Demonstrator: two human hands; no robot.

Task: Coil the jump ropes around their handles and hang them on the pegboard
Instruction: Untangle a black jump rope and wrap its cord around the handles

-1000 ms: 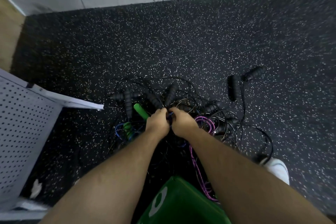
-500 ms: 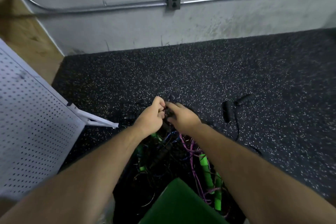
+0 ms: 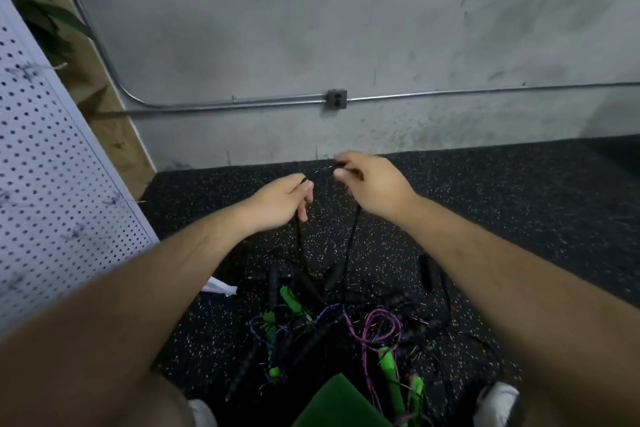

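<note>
A tangled pile of jump ropes (image 3: 332,326) lies on the dark speckled floor: black handles, green handles (image 3: 389,369), a purple cord (image 3: 377,326) and a blue cord. Both hands are raised above the pile. My left hand (image 3: 282,201) pinches a thin black rope (image 3: 349,246), and one strand hangs down from it. My right hand (image 3: 372,180) pinches the same rope a little higher and to the right; a second strand drops from it to the pile. The white pegboard (image 3: 52,191) stands at the left.
A grey concrete wall with a metal conduit and an outlet box (image 3: 336,99) runs behind. A green object (image 3: 337,404) sits at the bottom centre, between my white shoes (image 3: 497,404). Plant leaves (image 3: 38,10) show at the upper left. Bare speckled floor (image 3: 519,201) stretches to the right.
Both hands have risen from the pile and moved apart, lifting a black rope with them. The view has tilted up, bringing in more of the wall.
</note>
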